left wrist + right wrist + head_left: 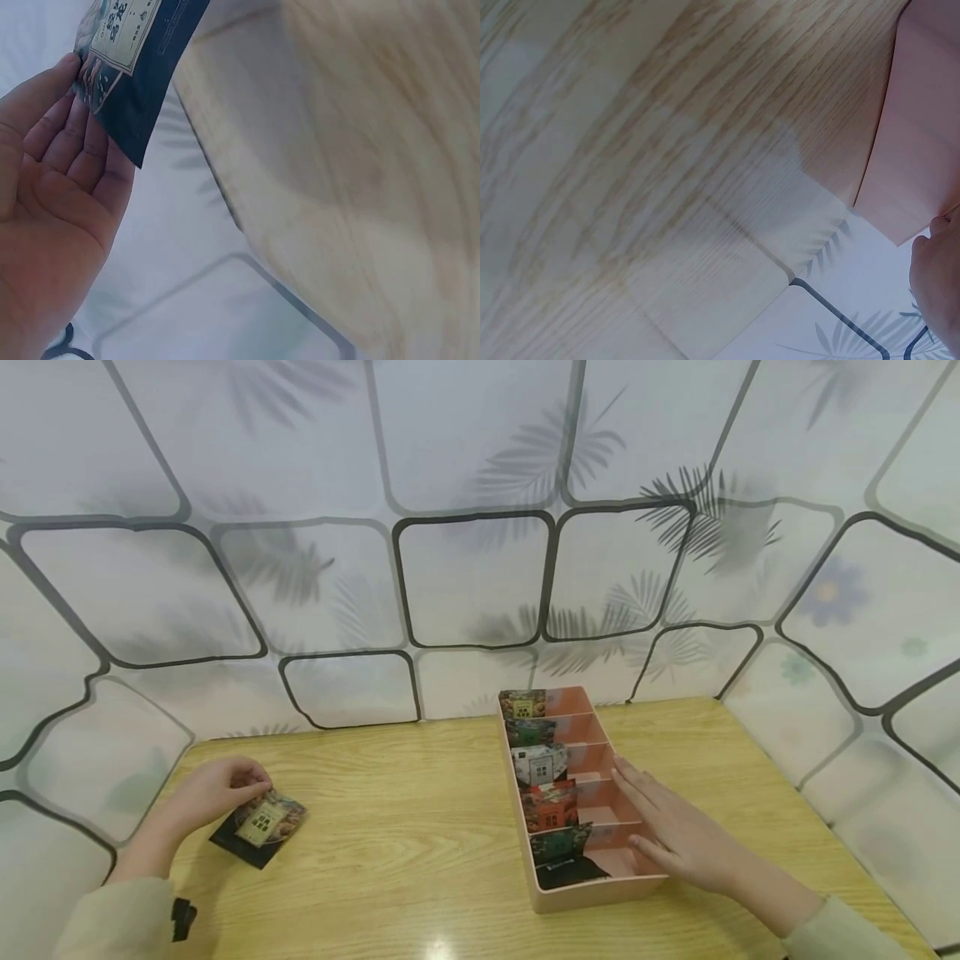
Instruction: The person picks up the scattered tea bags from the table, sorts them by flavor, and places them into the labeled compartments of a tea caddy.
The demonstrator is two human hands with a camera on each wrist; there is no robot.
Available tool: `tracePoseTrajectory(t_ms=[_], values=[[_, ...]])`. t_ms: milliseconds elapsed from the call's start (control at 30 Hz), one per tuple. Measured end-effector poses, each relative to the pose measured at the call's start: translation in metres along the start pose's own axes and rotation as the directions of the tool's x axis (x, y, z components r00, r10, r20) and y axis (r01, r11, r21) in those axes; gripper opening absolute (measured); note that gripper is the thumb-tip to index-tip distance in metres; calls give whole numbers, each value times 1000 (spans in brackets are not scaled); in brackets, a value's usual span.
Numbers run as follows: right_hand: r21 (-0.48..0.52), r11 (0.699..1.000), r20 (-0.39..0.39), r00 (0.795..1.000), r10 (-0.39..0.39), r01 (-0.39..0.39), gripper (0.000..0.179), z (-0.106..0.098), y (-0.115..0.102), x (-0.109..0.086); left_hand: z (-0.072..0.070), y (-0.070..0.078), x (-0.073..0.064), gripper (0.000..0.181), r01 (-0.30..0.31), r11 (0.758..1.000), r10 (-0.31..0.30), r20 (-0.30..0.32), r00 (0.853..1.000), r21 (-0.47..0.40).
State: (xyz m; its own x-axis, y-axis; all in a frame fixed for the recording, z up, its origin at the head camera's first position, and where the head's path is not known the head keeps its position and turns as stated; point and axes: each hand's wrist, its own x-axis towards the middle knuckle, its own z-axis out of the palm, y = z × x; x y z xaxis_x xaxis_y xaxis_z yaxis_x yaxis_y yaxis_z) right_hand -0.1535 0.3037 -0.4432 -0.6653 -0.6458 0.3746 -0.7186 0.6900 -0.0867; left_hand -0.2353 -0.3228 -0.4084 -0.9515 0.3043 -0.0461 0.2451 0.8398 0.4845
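My left hand (213, 793) pinches the top edge of a dark food packet (262, 825) between thumb and fingers, over the left part of the table. In the left wrist view the packet (124, 67) shows a pale label with printed characters and a dark lower part. My right hand (686, 835) lies along the right side of a pink divided box (592, 893), its fingers extended at the rim. Packets stand in the compartments, among them a red packet (551, 806), a white packet (540, 766) and a green packet (558, 843) near the front.
The wooden table (397, 827) meets a white patterned curtain (480, 585) at the back and sides. A small black object (182, 918) shows beside the left sleeve. Thin dividers split the box into several compartments from back to front.
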Motion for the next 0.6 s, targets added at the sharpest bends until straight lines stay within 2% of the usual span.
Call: tracePoseTrajectory(t_ms=[300, 500, 600], values=[[7, 1000, 9, 1000, -4, 4, 75, 1, 1, 0, 4, 29, 30, 7, -77, 997, 76, -32, 997, -24], [12, 1000, -2, 1000, -15, 15, 72, 1, 1, 0, 11, 51, 54, 6, -133, 989, 134, -2, 991, -63], [9, 1000, -2, 1000, -14, 14, 71, 0, 1, 0, 15, 62, 65, 5, -149, 987, 148, -10, 989, -67]])
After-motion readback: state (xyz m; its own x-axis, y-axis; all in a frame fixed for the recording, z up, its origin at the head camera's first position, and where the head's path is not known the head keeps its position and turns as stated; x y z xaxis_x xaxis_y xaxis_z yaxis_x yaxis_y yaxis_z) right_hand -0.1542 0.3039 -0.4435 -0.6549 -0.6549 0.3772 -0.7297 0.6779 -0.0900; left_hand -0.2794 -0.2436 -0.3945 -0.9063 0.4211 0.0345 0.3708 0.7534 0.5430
